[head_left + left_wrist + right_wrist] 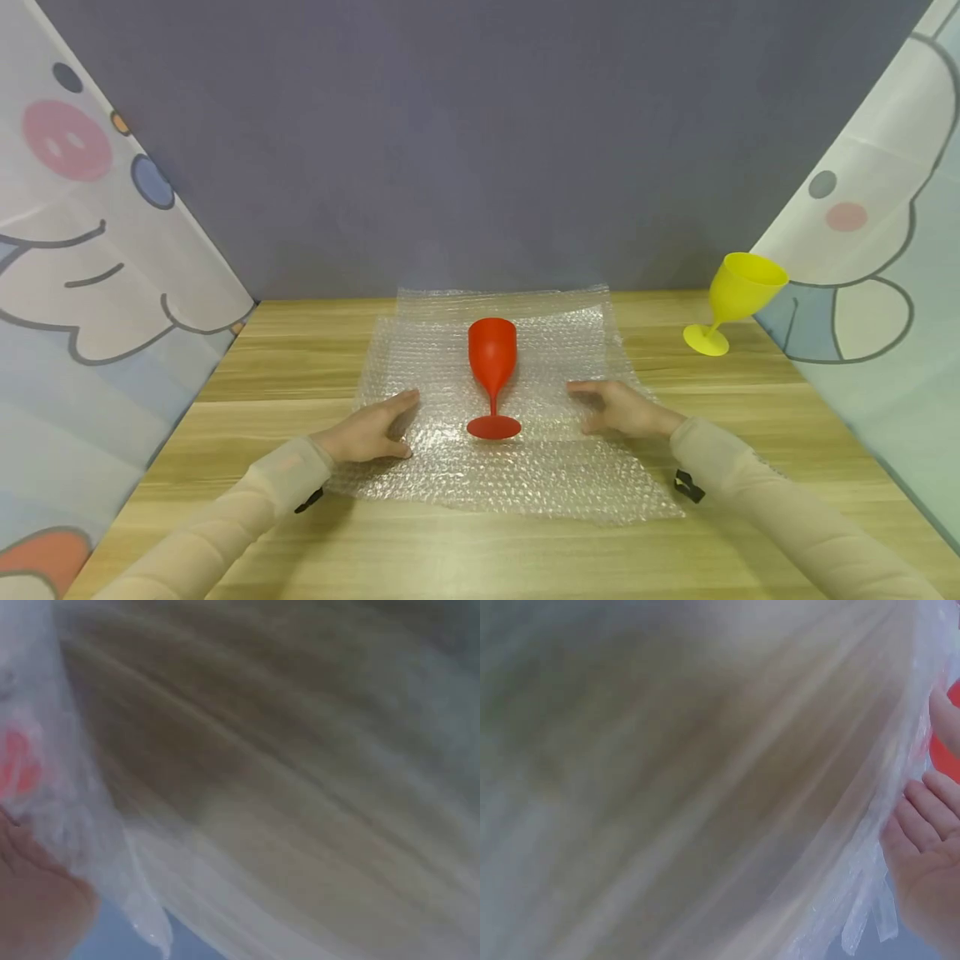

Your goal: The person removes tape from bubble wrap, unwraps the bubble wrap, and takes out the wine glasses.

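A red plastic goblet (492, 354) lies on a sheet of bubble wrap (525, 479) in the middle of the table, its foot toward me. To its left, my left hand (369, 432) hovers at the sheet's left side, thumb and fingers spread apart and holding nothing. My right hand (626, 408) is on the other side, over the sheet's right part, fingers extended toward the goblet with a gap between. In the right wrist view the palm of that hand (926, 855) shows bare, beside the red goblet (945, 759).
A yellow goblet (742, 287) stands upright at the back right of the wooden table (480, 558). Behind the table rises a grey panel (480, 150). Cartoon-printed curtains (885, 250) hang at both sides.
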The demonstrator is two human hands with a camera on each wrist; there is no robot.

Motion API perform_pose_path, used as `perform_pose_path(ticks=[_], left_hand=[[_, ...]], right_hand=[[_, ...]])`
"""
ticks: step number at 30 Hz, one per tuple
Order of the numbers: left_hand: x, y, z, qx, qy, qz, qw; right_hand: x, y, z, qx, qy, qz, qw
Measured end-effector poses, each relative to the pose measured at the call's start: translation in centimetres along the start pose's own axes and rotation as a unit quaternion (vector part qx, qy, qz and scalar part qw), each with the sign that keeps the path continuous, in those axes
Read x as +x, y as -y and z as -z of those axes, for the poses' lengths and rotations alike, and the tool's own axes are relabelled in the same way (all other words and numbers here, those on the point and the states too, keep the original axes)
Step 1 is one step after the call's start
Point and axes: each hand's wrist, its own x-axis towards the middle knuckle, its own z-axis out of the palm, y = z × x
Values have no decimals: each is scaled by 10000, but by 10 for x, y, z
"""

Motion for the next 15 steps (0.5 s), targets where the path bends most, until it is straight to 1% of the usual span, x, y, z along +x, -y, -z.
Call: perform_pose_path(ticks=[3,6,10,12,15], left_hand=[[0,2,-1,-190,-23,137,9997],[1,4,-2,-303,-66,185,9993],[0,4,-3,-398,-67,208,9990],[0,4,-3,-468,-40,228,9986],[-3,3,-4,-583,24,282,9979]], right_hand=[[1,1,3,15,56,58,10000],[3,2,7,-9,81,117,9999],[5,4,9,4,-5,23,10000],[6,6,10,74,-80,-91,9999],[7,7,10,59,-211,-156,9996]])
